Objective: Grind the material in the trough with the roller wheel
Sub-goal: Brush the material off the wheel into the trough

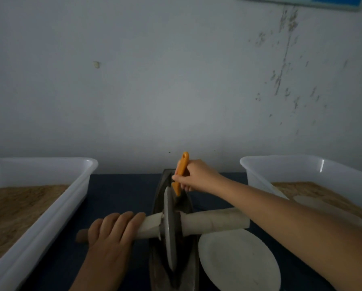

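Roller wheel being steadied while the trough is being brushed.

The wooden axle [213,221] is being gripped by the left hand [113,229], likely so that the flat grey roller wheel [169,225] is being kept upright in the dark, boat-shaped trough [171,206] at 6 o'clock. An orange-handled brush [181,172] is being pinched by the right hand [197,175] at 12 o'clock of the wheel, apparently for gathering material. The trough is being flanked by a white plate [239,261] and smooth plastic bins [56,204] of tan granules on the dark counter [117,196].

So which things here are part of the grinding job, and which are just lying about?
In use: trough; roller wheel, left hand gripping its axle handle; orange-handled tool, held in right hand.

Lying about: white plate; left tub; right tub.
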A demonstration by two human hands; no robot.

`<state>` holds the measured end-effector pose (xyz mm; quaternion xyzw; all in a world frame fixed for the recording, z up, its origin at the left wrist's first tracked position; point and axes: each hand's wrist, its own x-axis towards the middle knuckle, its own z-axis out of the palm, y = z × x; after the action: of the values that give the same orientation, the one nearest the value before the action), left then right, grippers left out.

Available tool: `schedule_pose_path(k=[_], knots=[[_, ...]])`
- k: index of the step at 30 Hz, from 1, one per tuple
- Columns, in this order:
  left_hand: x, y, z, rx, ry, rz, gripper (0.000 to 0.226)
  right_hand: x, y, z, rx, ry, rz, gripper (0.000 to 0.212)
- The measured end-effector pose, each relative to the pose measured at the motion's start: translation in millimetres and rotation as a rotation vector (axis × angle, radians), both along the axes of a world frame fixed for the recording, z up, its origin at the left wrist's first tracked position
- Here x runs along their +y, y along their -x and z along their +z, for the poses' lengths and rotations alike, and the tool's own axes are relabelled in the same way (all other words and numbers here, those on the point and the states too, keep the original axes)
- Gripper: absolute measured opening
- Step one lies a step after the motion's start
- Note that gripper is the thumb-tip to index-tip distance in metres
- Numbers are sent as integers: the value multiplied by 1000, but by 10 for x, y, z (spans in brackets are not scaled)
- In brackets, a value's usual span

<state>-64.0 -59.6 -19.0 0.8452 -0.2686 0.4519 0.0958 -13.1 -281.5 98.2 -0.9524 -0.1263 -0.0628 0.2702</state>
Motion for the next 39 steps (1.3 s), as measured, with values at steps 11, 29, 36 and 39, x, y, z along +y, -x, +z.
schedule_pose_path(k=[11,29,36,39], knots=[[19,-34,-32,-27,-17,-5,49,-243,-96,108,-114,-297,-88,25],[19,3,-27,70,-35,-24,67,-817,1194,385,-587,239,-198,30],[33,47,12,106,-37,-27,54,-1032,2069,-348,-572,463,-75,26],[12,49,21,168,-34,-27,72,-1023,2139,-630,-480,737,157,29]])
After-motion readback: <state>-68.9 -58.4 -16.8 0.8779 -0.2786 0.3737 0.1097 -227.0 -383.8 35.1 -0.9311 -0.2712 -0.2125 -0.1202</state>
